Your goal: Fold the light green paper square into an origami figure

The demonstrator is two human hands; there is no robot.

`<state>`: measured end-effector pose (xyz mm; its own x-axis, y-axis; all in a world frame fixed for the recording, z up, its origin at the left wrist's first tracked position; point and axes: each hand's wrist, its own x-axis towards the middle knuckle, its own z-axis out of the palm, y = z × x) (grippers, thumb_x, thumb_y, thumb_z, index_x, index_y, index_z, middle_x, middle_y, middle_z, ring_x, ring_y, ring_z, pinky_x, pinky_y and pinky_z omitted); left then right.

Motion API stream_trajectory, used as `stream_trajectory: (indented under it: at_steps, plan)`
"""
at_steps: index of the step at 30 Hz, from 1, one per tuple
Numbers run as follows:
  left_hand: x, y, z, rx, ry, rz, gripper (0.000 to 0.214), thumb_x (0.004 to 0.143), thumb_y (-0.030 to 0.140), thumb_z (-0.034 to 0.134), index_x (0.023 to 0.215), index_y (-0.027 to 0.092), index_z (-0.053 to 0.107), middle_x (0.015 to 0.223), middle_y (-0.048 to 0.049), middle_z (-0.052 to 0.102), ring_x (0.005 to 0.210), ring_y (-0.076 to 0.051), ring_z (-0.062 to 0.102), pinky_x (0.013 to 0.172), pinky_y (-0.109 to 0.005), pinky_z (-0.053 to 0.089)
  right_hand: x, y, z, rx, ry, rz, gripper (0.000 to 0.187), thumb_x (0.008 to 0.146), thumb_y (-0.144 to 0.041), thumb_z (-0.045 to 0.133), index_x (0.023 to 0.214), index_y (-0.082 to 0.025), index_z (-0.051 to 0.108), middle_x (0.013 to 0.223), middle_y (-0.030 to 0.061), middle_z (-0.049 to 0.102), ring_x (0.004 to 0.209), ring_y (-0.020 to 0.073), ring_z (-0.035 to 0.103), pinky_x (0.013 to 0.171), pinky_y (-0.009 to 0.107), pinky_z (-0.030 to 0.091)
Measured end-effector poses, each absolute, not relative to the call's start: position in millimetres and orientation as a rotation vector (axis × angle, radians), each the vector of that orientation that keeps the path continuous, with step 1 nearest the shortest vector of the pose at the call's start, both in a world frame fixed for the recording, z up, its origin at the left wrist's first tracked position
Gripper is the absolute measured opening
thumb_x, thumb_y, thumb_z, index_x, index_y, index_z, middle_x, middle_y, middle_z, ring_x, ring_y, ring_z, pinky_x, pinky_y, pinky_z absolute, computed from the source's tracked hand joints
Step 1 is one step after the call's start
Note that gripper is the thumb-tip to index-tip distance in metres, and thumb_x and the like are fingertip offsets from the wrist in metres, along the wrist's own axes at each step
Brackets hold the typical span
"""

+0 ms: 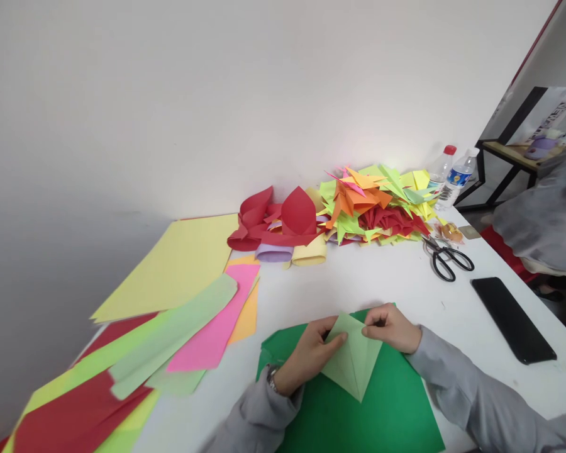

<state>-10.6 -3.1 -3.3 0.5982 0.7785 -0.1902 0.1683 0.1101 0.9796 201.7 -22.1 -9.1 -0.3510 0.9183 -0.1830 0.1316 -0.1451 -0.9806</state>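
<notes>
A light green folded paper [351,362], kite-shaped with its point toward me, lies on a dark green sheet [382,409] on the white table [368,277]. My left hand [306,355] pinches the paper's upper left edge with thumb and fingers closed on it. My right hand [390,328] pinches the upper right corner, fingers curled. Both hands meet near the paper's top.
Loose coloured sheets [170,314] spread at the left. A heap of folded paper shapes [358,204] lies at the back, with two water bottles [450,176] beside it. Black scissors [446,255] and a dark phone [512,318] lie at the right. Another person's grey sleeve [542,214] shows at far right.
</notes>
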Motion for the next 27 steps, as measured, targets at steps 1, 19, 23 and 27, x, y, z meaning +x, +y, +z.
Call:
stream_trajectory:
  at_steps: [1, 19, 23, 27]
  plan:
    - [-11.1, -2.6, -3.6, 1.414, 0.874, 0.548, 0.040, 0.078, 0.048, 0.062, 0.089, 0.011, 0.070, 0.079, -0.0052, 0.067, 0.071, -0.018, 0.056, 0.061, -0.026, 0.045, 202.1, -21.8, -8.5, -1.206, -1.467, 1.562, 0.042, 0.068, -0.053, 0.071, 0.057, -0.016, 0.054, 0.051, -0.0047, 0.043, 0.048, 0.0073, 0.034, 0.048, 0.023, 0.025]
    - [-11.0, -1.3, -5.3, 1.345, 0.999, 0.606, 0.043, 0.071, 0.053, 0.069, 0.081, 0.011, 0.068, 0.072, -0.0041, 0.063, 0.064, -0.016, 0.054, 0.054, -0.024, 0.043, 200.6, -22.3, -11.7, -1.215, -1.494, 1.548, 0.053, 0.067, -0.067, 0.068, 0.061, -0.017, 0.050, 0.054, -0.0064, 0.038, 0.050, 0.0068, 0.030, 0.048, 0.023, 0.023]
    - [-9.7, -1.6, -1.0, 1.306, 1.011, 0.633, 0.042, 0.070, 0.052, 0.070, 0.081, 0.011, 0.068, 0.070, -0.0030, 0.062, 0.063, -0.015, 0.052, 0.054, -0.023, 0.042, 198.2, -23.9, -11.9, -1.282, -1.566, 1.428, 0.056, 0.067, -0.062, 0.070, 0.051, -0.019, 0.038, 0.051, -0.0074, 0.031, 0.050, 0.0066, 0.027, 0.047, 0.023, 0.021]
    - [-7.9, -2.9, 3.9, 1.277, 1.008, 0.655, 0.040, 0.069, 0.051, 0.071, 0.078, 0.012, 0.069, 0.071, -0.0032, 0.063, 0.064, -0.015, 0.053, 0.054, -0.023, 0.041, 198.4, -23.7, -9.9, -1.275, -1.504, 1.447, 0.056, 0.069, -0.062, 0.069, 0.049, -0.018, 0.039, 0.047, -0.0076, 0.032, 0.047, 0.0064, 0.028, 0.045, 0.023, 0.022]
